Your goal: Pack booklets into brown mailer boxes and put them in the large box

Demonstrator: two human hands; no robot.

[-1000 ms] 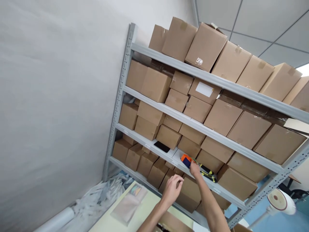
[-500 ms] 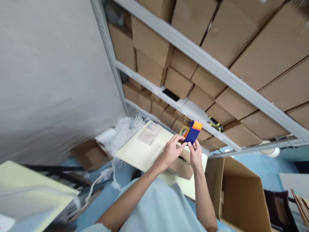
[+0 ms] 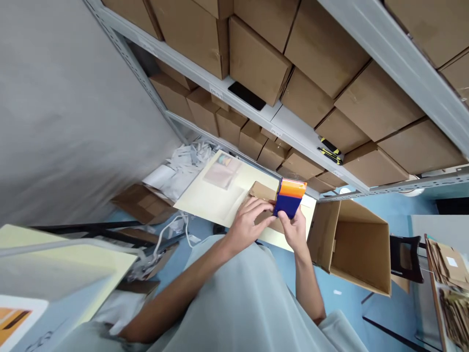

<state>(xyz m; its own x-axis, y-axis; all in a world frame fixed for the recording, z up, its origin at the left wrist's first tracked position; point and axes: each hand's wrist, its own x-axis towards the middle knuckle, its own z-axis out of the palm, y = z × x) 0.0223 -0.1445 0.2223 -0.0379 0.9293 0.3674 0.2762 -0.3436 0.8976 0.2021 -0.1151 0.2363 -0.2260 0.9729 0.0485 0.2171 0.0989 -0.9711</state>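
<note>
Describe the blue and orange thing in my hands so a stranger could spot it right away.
Find the grey metal shelving stacked with brown cartons, then drop to the pale yellow table below it. Over the small brown box there, the left hand and right hand hold the tape dispenser. It alone is bright: dark blue body, orange top.

**Cardboard, painted metal and glossy plastic**

The blue-and-orange tape dispenser (image 3: 288, 199) looked like smooth, glossy plastic. The shelved boxes (image 3: 256, 66) and the open carton (image 3: 361, 249) were matt brown cardboard, some seams sealed with shiny tape. The shelving rack (image 3: 293, 128) was grey painted metal, smooth and dull. The bench (image 3: 205, 200) had a matt pale-yellow top. The person's shirt (image 3: 242, 303) was soft, light cloth.
</note>
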